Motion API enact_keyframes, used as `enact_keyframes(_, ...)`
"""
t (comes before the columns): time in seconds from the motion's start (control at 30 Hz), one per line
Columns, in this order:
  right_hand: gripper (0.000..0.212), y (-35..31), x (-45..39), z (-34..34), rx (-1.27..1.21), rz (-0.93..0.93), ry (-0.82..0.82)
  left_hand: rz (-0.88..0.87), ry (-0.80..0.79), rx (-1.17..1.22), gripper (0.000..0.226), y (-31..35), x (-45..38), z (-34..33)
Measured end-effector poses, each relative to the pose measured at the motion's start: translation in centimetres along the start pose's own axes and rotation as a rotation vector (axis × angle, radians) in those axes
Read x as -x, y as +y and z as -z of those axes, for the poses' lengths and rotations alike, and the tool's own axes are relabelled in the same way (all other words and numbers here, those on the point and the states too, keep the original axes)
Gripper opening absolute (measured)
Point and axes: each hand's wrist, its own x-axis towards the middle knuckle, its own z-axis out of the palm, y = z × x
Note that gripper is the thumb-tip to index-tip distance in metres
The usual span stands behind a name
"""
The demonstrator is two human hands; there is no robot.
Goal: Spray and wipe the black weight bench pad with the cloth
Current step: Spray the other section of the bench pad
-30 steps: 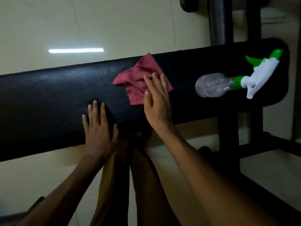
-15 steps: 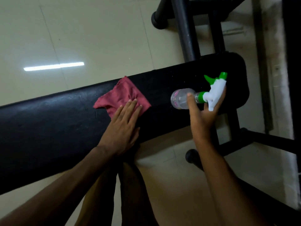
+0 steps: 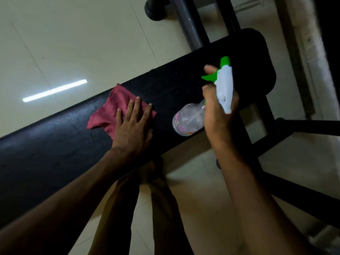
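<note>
The black weight bench pad (image 3: 55, 144) runs diagonally from lower left to upper right. A red cloth (image 3: 108, 113) lies on its middle, and my left hand (image 3: 132, 127) rests flat on the cloth's right part with fingers spread. My right hand (image 3: 219, 111) grips the neck of a clear spray bottle (image 3: 189, 120) with a white and green trigger head (image 3: 223, 83). The bottle is lifted off the pad, nozzle pointing up and away over the pad's right end, and a finger sits by the green trigger.
Black metal frame tubes of the bench (image 3: 312, 126) stretch out on the right and below it. A grey upright post (image 3: 189, 24) stands behind the pad. The floor is pale tile (image 3: 73, 43), with my legs (image 3: 147, 208) under the pad's near edge.
My left hand moved onto the cloth as my right hand left it. My right hand reached the bottle lying on the pad, closed on it and lifted it upright.
</note>
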Motion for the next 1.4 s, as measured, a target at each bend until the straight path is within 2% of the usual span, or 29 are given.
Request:
enact_keyframes(0.1, 0.019, 1.4, 3.5, 0.8, 0.032, -0.059, -0.201, 0.046, -0.011, -0.044, 0.082, 1.2, -0.3, -0.3)
enact_keyframes(0.2, 0.026, 3.5, 6.4, 1.0, 0.037, -0.153, -0.288, 0.076, 0.000, -0.038, 0.081, 1.6, -0.3, -0.4)
enact_keyframes(0.33, 0.036, 5.9, 7.9, 2.5, -0.111, -0.381, -0.429, 0.110, -0.002, -0.059, 0.083, 1.9, -0.1, -1.1)
enact_keyframes(0.43, 0.026, 7.2, 7.4, 3.6, -0.201, -0.508, -0.483, 0.142, 0.006, -0.061, 0.084, 2.5, -0.3, -1.4)
enact_keyframes(0.6, 0.012, 9.0, 6.1, 5.4, -0.217, -0.594, -0.473, 0.187, 0.041, -0.065, 0.087, 4.7, -0.6, -2.3)
enact_keyframes(0.73, 0.022, 10.1, 4.8, 7.6, -0.212, -0.545, -0.465, 0.151, 0.027, -0.108, 0.088, 7.5, -1.2, -3.1)
enact_keyframes(0.93, 0.017, 11.2, 2.7, 11.4, -0.331, -0.625, -0.326, 0.136, 0.030, -0.128, 0.089, 9.8, -2.0, -3.8)
enact_keyframes(1.03, 0.025, 11.5, 1.7, 14.0, -0.418, -0.625, -0.213, 0.090, 0.042, -0.156, 0.087, 10.6, -2.3, -4.0)
enact_keyframes(1.13, 0.021, 11.8, 0.6, 16.4, -0.502, -0.632, -0.099, 0.076, 0.027, -0.185, 0.087, 11.3, -2.7, -4.2)
enact_keyframes(1.2, 0.024, 11.9, -0.1, 17.8, -0.541, -0.624, -0.068, 0.079, 0.031, -0.147, 0.087, 11.6, -2.9, -4.3)
enact_keyframes(1.27, 0.039, 12.1, -0.4, 19.0, -0.569, -0.611, -0.075, 0.077, 0.035, -0.111, 0.088, 12.0, -2.9, -4.4)
enact_keyframes(1.4, 0.033, 12.9, -0.9, 20.9, -0.594, -0.608, -0.004, 0.058, 0.017, -0.094, 0.089, 12.8, -2.9, -4.6)
